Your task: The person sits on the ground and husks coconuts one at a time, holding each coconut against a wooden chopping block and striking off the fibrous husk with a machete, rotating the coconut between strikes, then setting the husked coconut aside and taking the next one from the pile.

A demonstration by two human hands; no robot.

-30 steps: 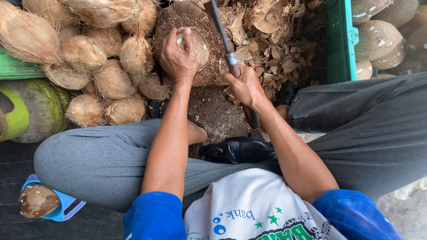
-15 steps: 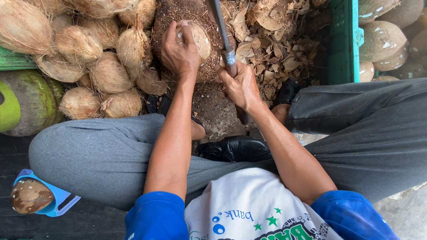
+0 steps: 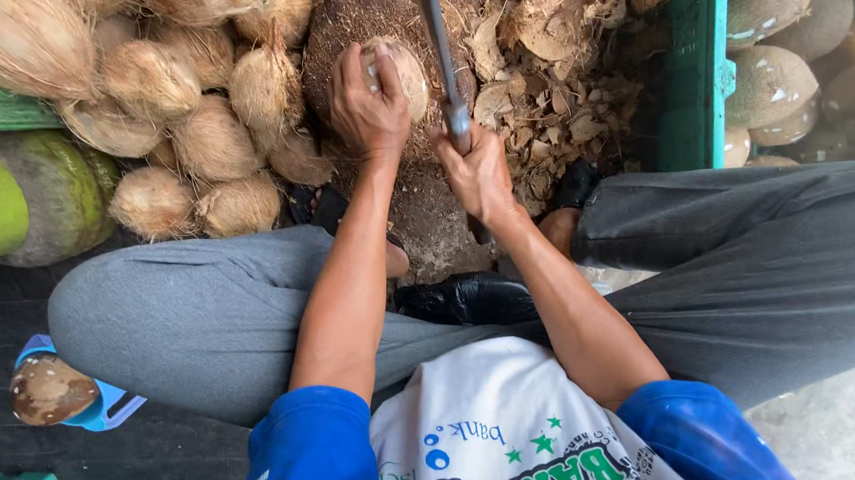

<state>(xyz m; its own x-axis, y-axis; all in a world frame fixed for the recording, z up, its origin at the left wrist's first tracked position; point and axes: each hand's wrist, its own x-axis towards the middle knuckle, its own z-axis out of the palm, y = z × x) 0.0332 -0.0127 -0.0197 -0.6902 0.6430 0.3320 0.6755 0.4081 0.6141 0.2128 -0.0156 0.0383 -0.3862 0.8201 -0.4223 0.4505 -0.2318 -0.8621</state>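
My left hand (image 3: 366, 102) grips a pale, partly husked coconut (image 3: 404, 71) and holds it on top of a round brown chopping block (image 3: 362, 19). My right hand (image 3: 478, 171) is closed around the handle of a long cleaver (image 3: 437, 39), whose blade points away from me just right of the coconut. Both forearms reach out between my knees in grey trousers.
A heap of fibrous husked coconuts (image 3: 167, 98) lies at the left. Husk scraps (image 3: 557, 81) cover the ground right of the block. A green crate (image 3: 696, 61) at the right holds shaved coconuts (image 3: 772, 81). One coconut (image 3: 49, 389) rests on a blue sandal at lower left.
The view has shifted slightly. My right hand has lifted the cleaver so its blade stands beside the coconut, while my left hand keeps its hold on the coconut.
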